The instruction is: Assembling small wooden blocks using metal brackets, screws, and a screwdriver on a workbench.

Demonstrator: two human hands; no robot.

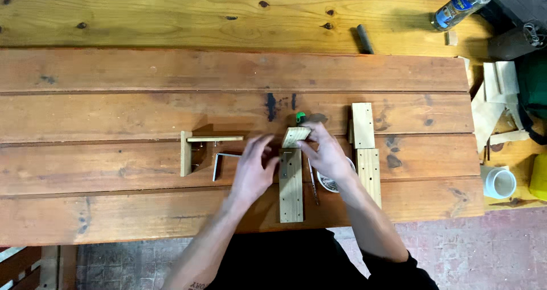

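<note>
My right hand (326, 152) grips a small square wood block (296, 136), holding it on the far end of a long wood strip (291, 186) that lies flat on the workbench (114, 113). My left hand (254, 170) rests just left of the strip, fingers spread and touching its edge near the block. A green-capped object (299, 117) peeks out behind the block. A thin metal tool (313, 183) lies right of the strip.
An L-shaped wood assembly (194, 150) and a metal hex key (222, 162) lie to the left. Two drilled wood strips (364, 147) and a small round dish (329, 183) lie to the right. A plastic bottle (462, 4), white cup (501, 182) and wood offcuts (498, 96) sit at far right.
</note>
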